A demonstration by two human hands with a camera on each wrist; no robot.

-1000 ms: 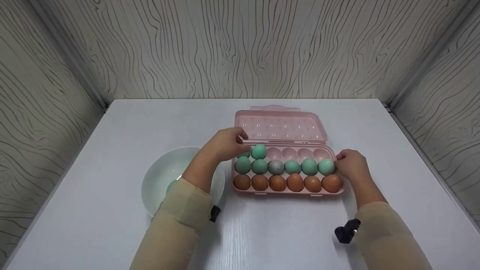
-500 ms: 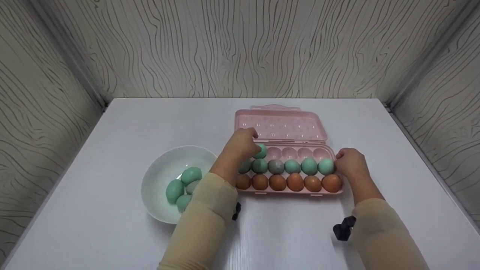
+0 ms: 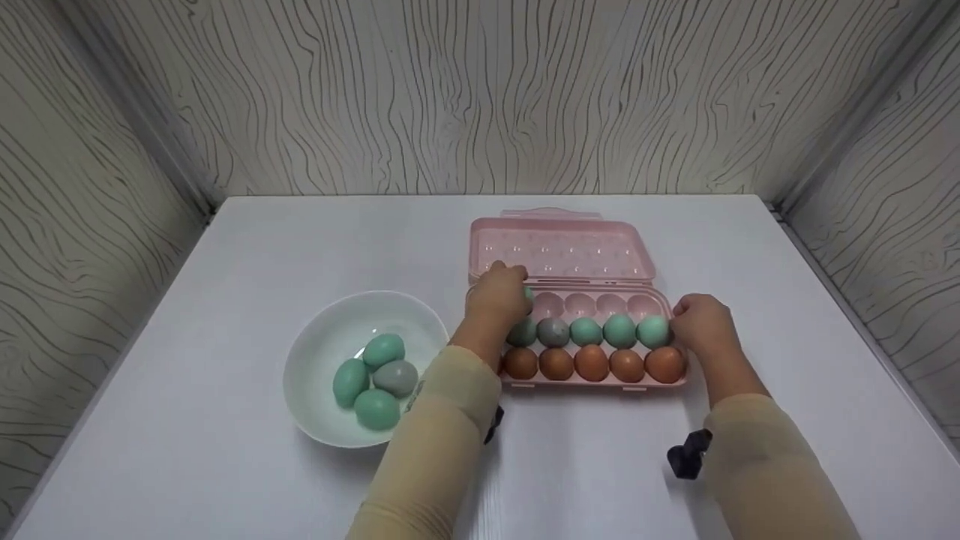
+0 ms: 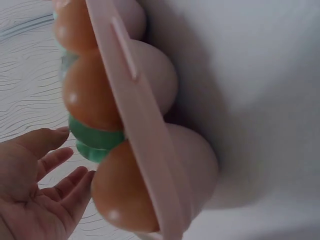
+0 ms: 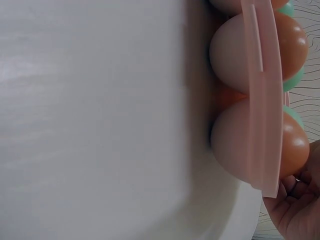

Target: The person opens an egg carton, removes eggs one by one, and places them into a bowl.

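A pink egg carton [image 3: 577, 386] lies open with its lid folded back. Brown eggs [image 3: 592, 363] fill its front row, and green eggs [image 3: 619, 331] with one grey egg [image 3: 553, 332] sit in the middle row. My left hand [image 3: 499, 300] covers the carton's left end, thumb and fingers spread close around a green egg [image 4: 90, 152] at the back. Contact with that egg is unclear. A sliver of a green egg [image 3: 529, 297] shows past this hand. At the right end my right hand [image 3: 701, 322] grips the carton's edge with curled fingers.
A white bowl [image 3: 307, 345] stands left of the carton, holding several green and greyish eggs [image 3: 377, 409]. My left sleeve overlaps its right rim. The white table [image 3: 225, 465] meets patterned walls [image 3: 480, 97] at the back and sides.
My left hand has moved right from the carton's left corner over the back green eggs, and my sleeve has uncovered the eggs in the bowl. The right hand stays at the carton's edge.
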